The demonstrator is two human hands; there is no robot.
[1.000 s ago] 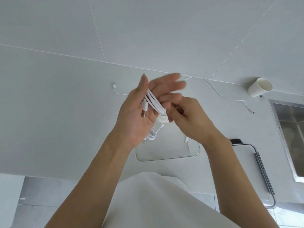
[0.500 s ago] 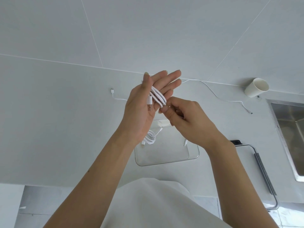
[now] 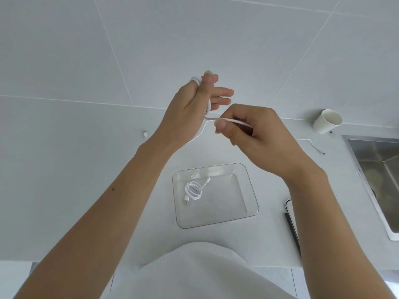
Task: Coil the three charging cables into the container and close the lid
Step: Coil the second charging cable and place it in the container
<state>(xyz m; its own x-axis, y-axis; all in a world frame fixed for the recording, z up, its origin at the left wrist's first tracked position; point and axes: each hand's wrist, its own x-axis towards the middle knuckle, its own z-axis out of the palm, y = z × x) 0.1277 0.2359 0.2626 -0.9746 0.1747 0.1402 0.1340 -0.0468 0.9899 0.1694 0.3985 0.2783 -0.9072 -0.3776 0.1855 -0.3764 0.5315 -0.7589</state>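
Observation:
My left hand [image 3: 190, 111] is raised over the counter with its back towards me, and a white charging cable [image 3: 228, 120] is wound around its fingers. My right hand [image 3: 254, 132] pinches a loose strand of that cable just to the right of the left hand. Below them a clear rectangular container [image 3: 252, 190] stands open on the counter with a second white cable [image 3: 193, 190] coiled in its left half. A third white cable lies loose on the counter behind my hands, its USB plug [image 3: 145, 134] at the left and its other end [image 3: 317, 148] at the right.
The container's lid [image 3: 291, 221] lies to the right of the container, partly hidden by my right forearm. A white paper cup [image 3: 328, 121] stands against the back wall. A steel sink [image 3: 380, 169] is set into the counter at the far right.
My left hand has turned from palm-up to back-up and risen away from the container. My right hand has drawn a strand out to the right. The container now shows in full.

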